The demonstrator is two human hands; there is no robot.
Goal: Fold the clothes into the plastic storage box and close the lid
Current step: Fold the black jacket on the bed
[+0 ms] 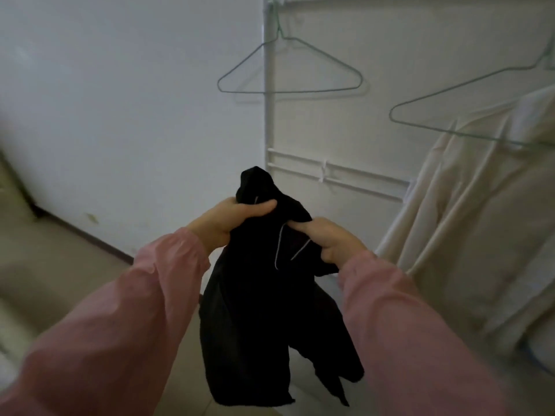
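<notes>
Early stage: left hand and right hand both pinch a bunched black garment, hanging unfolded in mid-air. Storage box not visible, so probably nothing packed.

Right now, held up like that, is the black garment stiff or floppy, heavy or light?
Probably floppy: the black garment hangs limp, bunched and creased. Likely light for its size, since the left hand and right hand hold it up by gripped folds alone.
</notes>
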